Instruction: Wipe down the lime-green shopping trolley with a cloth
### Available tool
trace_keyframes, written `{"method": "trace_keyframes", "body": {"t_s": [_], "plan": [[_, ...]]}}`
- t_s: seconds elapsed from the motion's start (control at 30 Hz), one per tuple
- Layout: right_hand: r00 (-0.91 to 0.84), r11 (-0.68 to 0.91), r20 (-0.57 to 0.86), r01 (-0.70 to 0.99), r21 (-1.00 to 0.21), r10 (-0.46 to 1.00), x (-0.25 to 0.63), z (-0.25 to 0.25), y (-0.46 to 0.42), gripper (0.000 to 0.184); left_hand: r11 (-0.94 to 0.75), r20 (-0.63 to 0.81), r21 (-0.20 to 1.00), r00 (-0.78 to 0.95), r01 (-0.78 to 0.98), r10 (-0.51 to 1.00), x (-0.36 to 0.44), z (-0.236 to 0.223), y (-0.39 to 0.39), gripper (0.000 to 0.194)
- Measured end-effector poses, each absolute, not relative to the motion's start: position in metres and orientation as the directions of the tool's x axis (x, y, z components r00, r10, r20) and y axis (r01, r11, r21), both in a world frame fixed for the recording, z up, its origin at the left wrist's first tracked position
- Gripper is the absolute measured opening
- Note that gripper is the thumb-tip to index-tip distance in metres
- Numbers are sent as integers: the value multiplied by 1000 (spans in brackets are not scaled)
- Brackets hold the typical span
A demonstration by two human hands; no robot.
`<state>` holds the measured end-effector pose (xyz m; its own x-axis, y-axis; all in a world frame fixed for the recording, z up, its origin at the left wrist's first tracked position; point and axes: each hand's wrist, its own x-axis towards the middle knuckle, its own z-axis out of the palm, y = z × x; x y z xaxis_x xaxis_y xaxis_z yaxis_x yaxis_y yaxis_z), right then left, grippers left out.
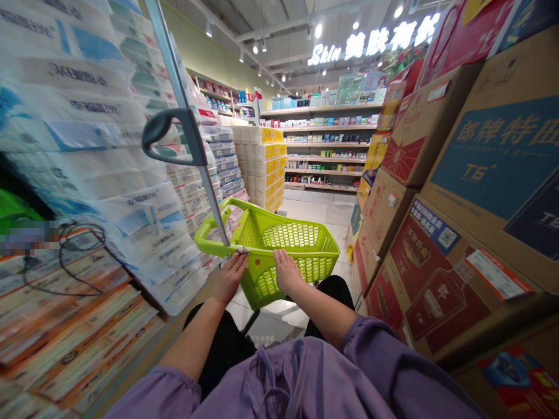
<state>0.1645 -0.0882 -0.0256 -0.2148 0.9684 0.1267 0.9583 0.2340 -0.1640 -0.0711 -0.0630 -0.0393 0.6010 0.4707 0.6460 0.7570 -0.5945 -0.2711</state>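
Observation:
A lime-green rolling shopping basket (293, 235) with slotted sides stands in front of my knees. Its metal pole rises from the left end to a dark grey handle (198, 137). At the near rim, close to the foot of the pole, my left hand (231, 274) has its fingers pressed together over a small whitish thing (243, 250), too small to name. My right hand (286, 272) lies against the near side of the basket, fingers stretched out with their tips at the rim. Nothing shows in the right hand. The basket's floor is mostly hidden by its near wall.
Tall stacks of wrapped tissue packs (96, 110) line the left, with a black cable (82, 256) lying on lower packs. Cardboard cartons (493, 145) are piled close on the right. Yellow-and-white packs (262, 163) and stocked shelves (325, 142) stand beyond the tiled floor (321, 206).

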Motion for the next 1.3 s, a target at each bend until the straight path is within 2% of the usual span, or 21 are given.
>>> {"method": "trace_keyframes", "body": {"t_s": [0.33,0.5,0.6,0.83,1.0,1.17,1.3], "plan": [[-217,234,129,962,-140,968,164,-23,-88,83,-550,478,-185,564,814,674,-30,-30,-62,55],[-218,238,141,960,-147,966,163,-22,-90,77,-684,334,-205,707,700,624,12,-45,-58,51],[-227,248,142,957,-149,963,166,-21,-91,76,-690,383,-232,717,685,583,12,-46,-53,47],[-220,240,136,958,-155,966,167,-21,-96,81,-604,526,-331,673,725,519,-54,-53,-59,39],[-225,246,143,957,-156,964,167,-25,-96,81,-613,483,-335,689,716,540,-58,-79,-70,35],[-234,257,158,955,-146,959,169,-29,-95,85,-557,538,-343,645,756,543,-57,-78,-68,46],[-221,243,150,958,-150,964,167,-31,-95,87,-613,446,-360,707,703,549,-61,-78,-69,42]]}}
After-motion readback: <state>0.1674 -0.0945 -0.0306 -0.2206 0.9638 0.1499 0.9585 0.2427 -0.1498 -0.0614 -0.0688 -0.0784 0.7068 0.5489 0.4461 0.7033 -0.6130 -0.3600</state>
